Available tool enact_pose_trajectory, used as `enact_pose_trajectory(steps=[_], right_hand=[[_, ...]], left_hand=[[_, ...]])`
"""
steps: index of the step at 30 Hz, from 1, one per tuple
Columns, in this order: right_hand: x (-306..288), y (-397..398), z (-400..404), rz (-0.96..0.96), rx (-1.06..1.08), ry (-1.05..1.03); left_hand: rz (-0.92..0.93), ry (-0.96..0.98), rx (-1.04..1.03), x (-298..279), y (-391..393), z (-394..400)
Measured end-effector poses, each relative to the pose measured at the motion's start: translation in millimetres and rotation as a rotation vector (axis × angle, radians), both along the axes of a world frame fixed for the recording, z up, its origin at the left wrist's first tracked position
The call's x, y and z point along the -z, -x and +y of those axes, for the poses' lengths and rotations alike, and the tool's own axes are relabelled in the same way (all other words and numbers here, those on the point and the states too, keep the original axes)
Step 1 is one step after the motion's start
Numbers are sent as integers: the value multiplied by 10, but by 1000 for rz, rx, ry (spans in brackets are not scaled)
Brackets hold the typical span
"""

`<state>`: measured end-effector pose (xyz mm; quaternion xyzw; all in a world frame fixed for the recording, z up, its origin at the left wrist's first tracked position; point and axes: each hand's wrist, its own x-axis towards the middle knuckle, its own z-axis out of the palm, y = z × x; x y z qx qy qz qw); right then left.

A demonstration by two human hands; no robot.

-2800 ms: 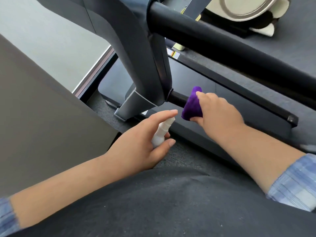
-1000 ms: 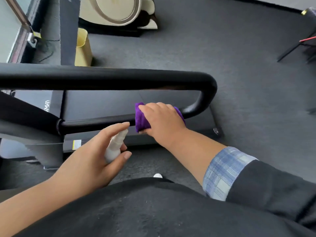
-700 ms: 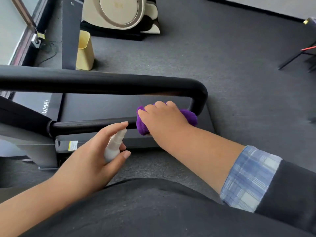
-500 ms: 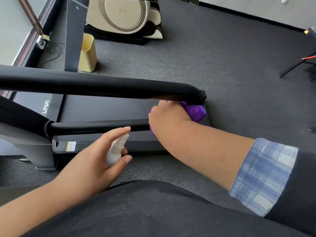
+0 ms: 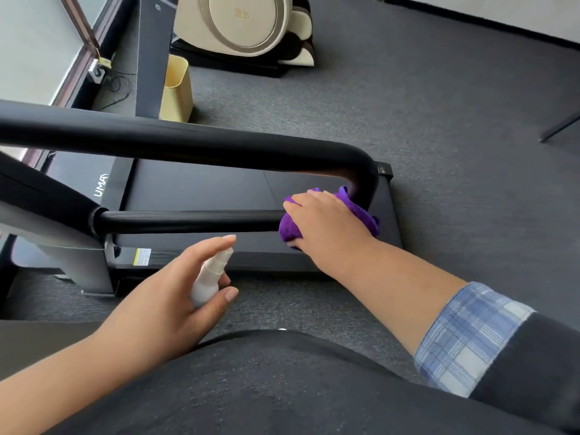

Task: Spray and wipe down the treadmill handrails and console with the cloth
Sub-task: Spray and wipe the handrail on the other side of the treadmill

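– What have your hands got?

– My right hand (image 5: 329, 224) is curled over the purple cloth (image 5: 361, 211), pressing it round the lower bar of the handrail (image 5: 188, 220), right where that bar bends up into the thick upper rail (image 5: 188, 142). My left hand (image 5: 166, 302) grips the small white spray bottle (image 5: 208, 276), fingers wrapped round its body, forefinger stretched over the nozzle; it hangs in the air just short of the bar, apart from it.

– And around them?

– Under the rails lies the treadmill deck (image 5: 204, 186) on grey carpet (image 5: 439, 105). Beyond it stand a yellow bin (image 5: 176, 89) and a cream round-faced machine (image 5: 244, 23)
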<state>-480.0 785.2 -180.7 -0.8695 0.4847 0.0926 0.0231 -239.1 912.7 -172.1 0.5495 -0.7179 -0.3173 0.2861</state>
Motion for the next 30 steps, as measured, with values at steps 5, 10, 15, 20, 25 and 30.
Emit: enact_pose_trajectory(steps=[5,10,15,20,25,30], right_hand=[[69,-177,112,-395,182,-66],[-105,-349,48,-356,57,-120],[-408,-330,-25,-36,-80,157],[-222,-157,-42,26,42,47],[85,-139,39,1,72,117],[214,-366,25,-88,75,91]], left_hand=[[1,-3,-39,24,-69,61],[-10,-7,-41,-7,-59,78],[10,14,-41,-8,-5,-4],[12,-14,-27,-33,34,-82],[-7,-20,-28,19,-53,-88],[12,-55,-77,53,-163,-66]])
